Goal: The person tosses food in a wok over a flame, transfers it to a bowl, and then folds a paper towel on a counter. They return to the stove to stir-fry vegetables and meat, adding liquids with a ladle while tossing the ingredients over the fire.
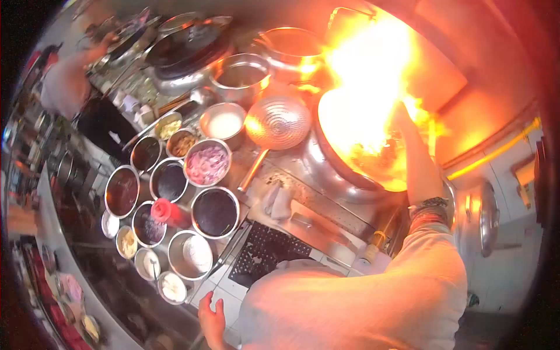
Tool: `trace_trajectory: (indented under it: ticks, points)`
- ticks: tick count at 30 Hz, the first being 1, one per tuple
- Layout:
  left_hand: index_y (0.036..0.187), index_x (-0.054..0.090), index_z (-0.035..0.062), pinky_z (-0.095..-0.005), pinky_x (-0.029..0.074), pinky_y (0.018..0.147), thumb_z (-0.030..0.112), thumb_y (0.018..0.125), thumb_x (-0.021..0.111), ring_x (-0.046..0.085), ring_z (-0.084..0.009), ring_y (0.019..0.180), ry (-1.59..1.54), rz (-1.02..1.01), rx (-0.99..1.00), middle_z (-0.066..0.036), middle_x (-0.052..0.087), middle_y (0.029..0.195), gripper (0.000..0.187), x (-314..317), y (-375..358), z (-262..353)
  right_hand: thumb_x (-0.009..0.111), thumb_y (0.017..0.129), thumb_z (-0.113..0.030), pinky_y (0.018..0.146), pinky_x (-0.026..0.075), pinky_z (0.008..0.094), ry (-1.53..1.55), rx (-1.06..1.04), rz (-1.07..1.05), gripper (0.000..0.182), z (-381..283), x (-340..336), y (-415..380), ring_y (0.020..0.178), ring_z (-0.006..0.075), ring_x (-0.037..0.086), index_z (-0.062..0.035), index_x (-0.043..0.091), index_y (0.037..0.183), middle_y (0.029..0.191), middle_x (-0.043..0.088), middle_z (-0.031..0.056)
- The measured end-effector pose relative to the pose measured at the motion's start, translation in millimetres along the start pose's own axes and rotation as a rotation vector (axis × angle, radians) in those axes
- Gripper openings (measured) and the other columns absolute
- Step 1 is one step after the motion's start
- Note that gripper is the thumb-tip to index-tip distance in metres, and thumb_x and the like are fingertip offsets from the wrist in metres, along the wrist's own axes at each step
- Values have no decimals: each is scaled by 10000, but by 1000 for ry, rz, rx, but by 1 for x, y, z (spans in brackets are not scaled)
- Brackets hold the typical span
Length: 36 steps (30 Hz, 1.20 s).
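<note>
On the stovetop (326, 205), the wok (350, 174) sits to the right, the skimmer (279, 121) lies just left of it, handle toward the near edge, a cloth (280, 204) lies near that edge, and farther left containers (151, 178) cluster around a bottle (166, 212), with a pot (240, 62) behind.

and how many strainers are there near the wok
1: the strainer just left of the wok, its handle pointing down and left in the picture. The flames and their glare may hide others.
</note>
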<state>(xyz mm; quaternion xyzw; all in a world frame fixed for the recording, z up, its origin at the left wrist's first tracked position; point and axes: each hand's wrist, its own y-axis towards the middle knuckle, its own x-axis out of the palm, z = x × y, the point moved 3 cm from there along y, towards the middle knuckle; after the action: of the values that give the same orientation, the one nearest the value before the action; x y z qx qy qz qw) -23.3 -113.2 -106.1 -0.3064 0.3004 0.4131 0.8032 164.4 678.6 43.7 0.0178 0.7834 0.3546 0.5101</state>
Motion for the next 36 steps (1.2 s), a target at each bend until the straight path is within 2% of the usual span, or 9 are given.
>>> trace_trajectory:
  ticks: [5,8,10,13,14,19,21,27,36]
  points:
    - [1229,645,18,-428,503,959,252,892,725,627,-366,1132,20,63,-57,-185,658,1227,418,-10,-19,-4,637,855,-75,755,511,376,164,-153,-44,225,-54,-8,-7,874,292,644,-43,646,1077,966,682,111]
    - [1244,651,71,-443,518,881,269,894,724,647,-362,1019,-162,144,-99,-154,674,1094,409,-30,-33,-8,629,906,-89,774,503,336,567,-336,-152,271,-191,-54,-42,900,236,638,-40,638,1172,1040,679,85]
    - [1242,644,61,-447,512,935,270,915,698,629,-366,1094,-111,254,-37,-163,663,1179,391,-35,-47,-34,623,941,-99,787,498,309,812,-462,-279,301,-293,-89,-93,917,198,633,-38,632,1235,1089,678,67]
    - [1268,635,63,-422,491,988,264,928,680,605,-359,1153,-187,288,-174,-165,650,1212,397,-66,-84,-62,615,992,-114,806,490,268,1045,-622,-573,347,-427,-120,-190,944,141,627,-35,624,1330,1163,675,40]
    - [1287,625,70,-420,485,997,267,935,674,595,-356,1175,-159,284,-209,-165,645,1228,406,-66,-98,-85,612,984,-66,875,496,277,1071,-591,-776,318,-460,-108,-216,1012,146,629,-9,633,1296,1148,674,71]
    - [1292,624,68,-421,479,1010,261,940,666,594,-361,1187,-133,515,-482,-165,641,1253,403,-92,-215,-173,662,924,-20,746,524,251,1190,-786,-1186,288,-631,-154,-388,839,128,652,6,672,1211,985,700,74]
    - [1278,633,61,-423,477,1018,263,932,676,595,-366,1193,-145,606,-610,-170,647,1255,403,-104,-261,-201,682,887,-6,668,503,239,1235,-1021,-1119,255,-677,-169,-439,763,100,628,27,695,1139,915,705,76]
    - [1210,662,45,-424,495,990,249,901,703,619,-363,1150,-64,835,-817,-153,663,1230,372,-140,-353,-242,721,876,-73,622,517,273,1241,-1171,-1317,240,-776,-192,-565,677,138,627,-9,721,1107,871,715,93]
    - [1218,661,57,-419,505,966,262,906,711,624,-377,1127,-166,917,-915,-175,664,1186,376,-142,-346,-285,703,902,-130,625,540,326,1232,-1283,-1471,210,-931,-161,-685,658,195,689,-13,728,1075,854,731,148]
